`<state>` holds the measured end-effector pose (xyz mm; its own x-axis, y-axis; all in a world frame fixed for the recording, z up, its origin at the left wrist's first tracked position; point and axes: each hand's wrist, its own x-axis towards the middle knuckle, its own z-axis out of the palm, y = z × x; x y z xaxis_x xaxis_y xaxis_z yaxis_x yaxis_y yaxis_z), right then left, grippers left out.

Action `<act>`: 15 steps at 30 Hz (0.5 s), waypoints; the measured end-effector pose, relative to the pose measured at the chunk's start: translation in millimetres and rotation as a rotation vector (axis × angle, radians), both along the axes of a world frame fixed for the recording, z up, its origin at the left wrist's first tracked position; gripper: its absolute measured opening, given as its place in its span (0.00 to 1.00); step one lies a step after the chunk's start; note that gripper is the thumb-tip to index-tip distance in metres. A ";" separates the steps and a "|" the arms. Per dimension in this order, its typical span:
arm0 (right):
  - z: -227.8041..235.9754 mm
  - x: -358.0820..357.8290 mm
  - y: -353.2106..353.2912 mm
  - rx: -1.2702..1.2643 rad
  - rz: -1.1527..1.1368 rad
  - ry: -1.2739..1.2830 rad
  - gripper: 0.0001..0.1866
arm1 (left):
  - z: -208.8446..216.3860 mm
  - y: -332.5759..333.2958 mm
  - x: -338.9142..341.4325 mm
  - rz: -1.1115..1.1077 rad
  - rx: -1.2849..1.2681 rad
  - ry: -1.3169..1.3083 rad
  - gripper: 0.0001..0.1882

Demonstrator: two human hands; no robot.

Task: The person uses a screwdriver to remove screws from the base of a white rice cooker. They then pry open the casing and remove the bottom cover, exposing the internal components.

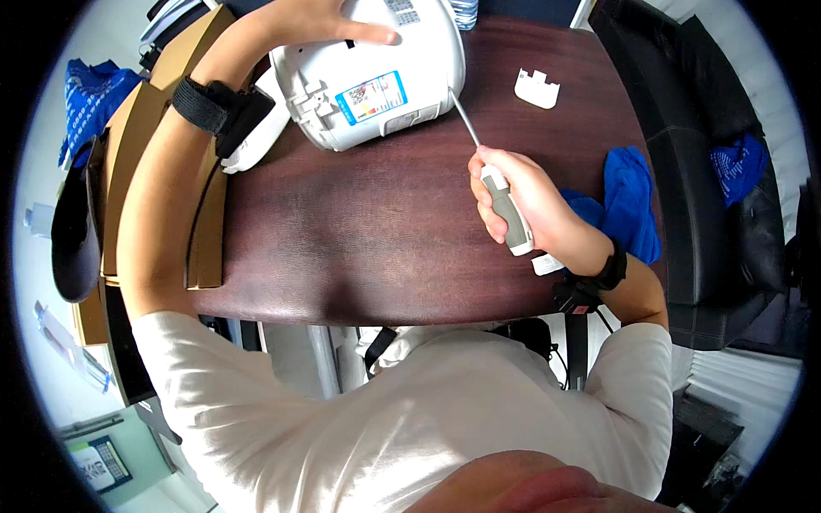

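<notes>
A white, rounded household appliance (419, 60), its exact kind not plain, lies on its side at the far side of the table. A blue-edged label and a printed sticker show on its shell. My left hand (329, 24) lies over its top, the thumb stretched across the white surface; the other fingers are partly cut off by the frame's upper edge. In my right hand (534, 197) is a screwdriver (509, 214) with a grey and white handle. Its metal shaft slants up and left, and the tip meets the appliance's right-hand edge.
A small white plastic piece (537, 89) lies on the dark brown table (368, 231), right of the appliance. Blue cloth (631, 205) is bunched by my right wrist. Cardboard boxes (128, 197) line the left side; a black padded seat (684, 154) stands at the right.
</notes>
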<state>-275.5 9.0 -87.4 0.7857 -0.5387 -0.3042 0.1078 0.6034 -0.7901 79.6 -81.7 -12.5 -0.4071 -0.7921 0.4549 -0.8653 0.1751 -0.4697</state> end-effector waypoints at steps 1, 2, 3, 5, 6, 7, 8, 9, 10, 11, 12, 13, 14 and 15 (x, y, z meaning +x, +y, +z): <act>1.6 0.3 -0.5 0.009 -0.006 0.012 0.17 | -4.6 -14.8 15.8 0.077 0.310 0.231 0.68; 1.5 -1.3 0.2 0.020 -0.017 0.024 0.18 | -2.4 -16.0 8.7 0.038 0.442 0.361 0.65; 0.0 -3.3 0.1 0.021 -0.018 0.009 0.18 | 0.0 -15.5 3.0 0.004 0.574 0.490 0.63; -4.3 -4.6 0.9 0.027 0.000 -0.024 0.18 | 11.3 -4.1 -10.5 0.011 0.633 0.475 0.61; -5.8 -4.2 1.5 0.048 -0.003 -0.026 0.18 | 18.1 4.7 -21.7 0.012 0.666 0.472 0.60; -5.7 -3.6 1.7 0.073 -0.003 -0.030 0.18 | 31.0 16.4 -39.7 0.029 0.699 0.502 0.59; -3.7 -4.3 3.9 0.097 -0.018 -0.029 0.19 | 47.1 24.6 -63.0 0.030 0.735 0.534 0.58; 0.9 -2.3 7.1 0.121 -0.020 -0.022 0.19 | 58.0 34.4 -74.0 0.058 0.759 0.566 0.58; 8.3 -0.5 9.5 0.142 -0.031 -0.013 0.19 | 59.9 36.2 -76.1 0.055 0.793 0.561 0.57; 11.1 0.5 10.3 0.161 -0.046 -0.003 0.20 | 59.4 35.4 -77.4 0.065 0.783 0.540 0.57; 8.7 0.9 10.9 0.145 -0.046 -0.001 0.20 | 58.7 34.5 -78.3 0.073 0.772 0.518 0.57; 7.4 1.4 10.8 0.149 -0.049 0.006 0.20 | 58.1 33.6 -79.3 0.079 0.762 0.496 0.57; 6.8 2.7 8.9 0.149 -0.048 0.013 0.20 | 58.8 35.1 -79.9 0.075 0.762 0.496 0.58; 6.0 2.9 6.9 0.149 -0.047 0.020 0.19 | 59.6 37.2 -80.7 0.071 0.763 0.496 0.58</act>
<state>-272.6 15.9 -81.4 0.7537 -0.5227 -0.3983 0.1242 0.7085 -0.6947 -1.1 -44.5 47.0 -0.2439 -0.9653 -0.0932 -0.9576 0.2245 0.1806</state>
